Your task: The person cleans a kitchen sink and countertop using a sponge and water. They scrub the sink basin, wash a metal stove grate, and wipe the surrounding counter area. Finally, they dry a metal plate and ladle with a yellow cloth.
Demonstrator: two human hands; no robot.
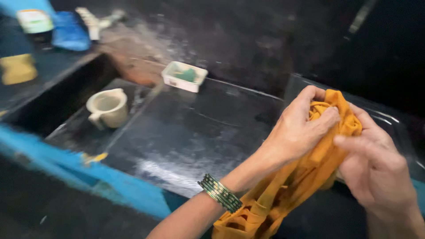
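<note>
A cream mug (107, 107) sits in the sunken basin (66, 97) at the dark stone slab's (186, 137) left edge — a white soap dish (184, 76) at its back edge. Toward the right edge, the left hand (296, 130) and right hand (376, 170) both clench a bunched mustard-yellow cloth (283, 190) — its tail hanging over the front edge.

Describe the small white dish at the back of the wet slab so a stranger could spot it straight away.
Start at the dark wet stone slab that fills the middle of the view, left of the two hands wringing an orange cloth. Follow the slab to its far edge, where it meets the dark wall. There sits the white rectangular dish, the only thing with a green lump inside, unlike the round cream mug lower left.
</note>
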